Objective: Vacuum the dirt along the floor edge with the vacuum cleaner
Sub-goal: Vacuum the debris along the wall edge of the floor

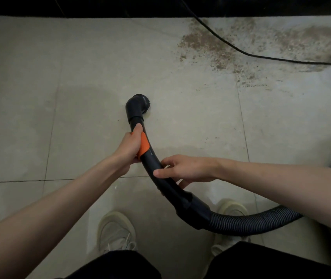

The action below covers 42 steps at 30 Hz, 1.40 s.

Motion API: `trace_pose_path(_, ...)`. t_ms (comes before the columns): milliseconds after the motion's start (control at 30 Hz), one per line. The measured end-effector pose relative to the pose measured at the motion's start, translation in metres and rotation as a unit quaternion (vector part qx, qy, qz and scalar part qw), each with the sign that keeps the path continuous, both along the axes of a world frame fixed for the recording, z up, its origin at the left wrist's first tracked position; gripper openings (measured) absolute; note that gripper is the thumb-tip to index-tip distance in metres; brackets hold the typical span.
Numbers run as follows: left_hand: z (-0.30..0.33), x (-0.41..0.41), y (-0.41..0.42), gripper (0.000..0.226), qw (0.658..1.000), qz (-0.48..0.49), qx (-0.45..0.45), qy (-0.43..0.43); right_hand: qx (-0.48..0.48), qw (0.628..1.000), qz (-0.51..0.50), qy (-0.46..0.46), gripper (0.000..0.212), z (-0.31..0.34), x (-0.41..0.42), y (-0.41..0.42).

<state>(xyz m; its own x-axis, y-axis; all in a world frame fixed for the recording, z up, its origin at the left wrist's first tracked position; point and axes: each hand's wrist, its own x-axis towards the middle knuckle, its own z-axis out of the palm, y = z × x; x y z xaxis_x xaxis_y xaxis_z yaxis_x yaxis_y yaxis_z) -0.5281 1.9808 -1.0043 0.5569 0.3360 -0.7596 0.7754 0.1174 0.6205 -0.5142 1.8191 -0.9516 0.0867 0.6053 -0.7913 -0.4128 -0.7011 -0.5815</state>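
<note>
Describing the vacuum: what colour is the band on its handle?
Orange band, on the black handle; head view.

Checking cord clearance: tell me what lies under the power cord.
Under the cord lie dirt and tile floor; whatever sits directly beneath the cord itself is covered.

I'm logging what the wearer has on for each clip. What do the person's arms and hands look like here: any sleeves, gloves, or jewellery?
Both forearms are bare up to the frame edge: no sleeves show. The left hand and right hand wear no gloves, and no rings, watch or wristband are visible. Fingernails look short and unpainted, though the dim light hides fine detail.
</note>
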Motion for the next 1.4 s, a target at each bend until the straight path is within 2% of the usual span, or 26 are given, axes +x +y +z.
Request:
trace_pose_path(133,0.004,0.000,-0.005,0.051,0.999,0.005,-0.031,0.017,-0.006,1.000,-0.013,-0.018,0.035,0.004,-0.005,-0.009)
trace_pose_path(233,0.013,0.005,-0.010,0.042,0.999,-0.009,-0.049,0.023,-0.014,0.999,-0.028,-0.026,0.035,0.011,-0.004,-0.016)
trace_pose_path(400,0.024,0.001,-0.030,0.025,0.994,-0.049,-0.090,0.030,-0.039,0.996,-0.084,0.020,0.015,0.017,-0.017,-0.042)
trace_pose_path(600,0.007,-0.032,-0.063,0.019,0.982,-0.137,-0.119,0.047,-0.083,0.996,-0.017,0.025,0.036,-0.003,-0.043,-0.068)
trace_pose_path(667,-0.001,-0.046,-0.071,0.018,0.979,-0.151,-0.126,0.061,-0.093,0.995,-0.008,0.034,0.036,-0.013,-0.057,-0.075)
trace_pose_path(767,-0.007,-0.057,-0.085,0.017,0.975,-0.169,-0.131,0.063,-0.101,0.994,-0.017,0.029,0.026,-0.019,-0.075,-0.090)
trace_pose_path(1033,-0.009,-0.057,-0.127,0.020,0.961,-0.242,-0.123,0.053,-0.140,0.987,-0.069,0.036,0.036,-0.009,-0.095,-0.119)
trace_pose_path(1400,0.001,-0.043,-0.173,0.023,0.939,-0.311,-0.141,0.049,-0.170,0.976,-0.135,0.021,0.030,-0.002,-0.103,-0.154)
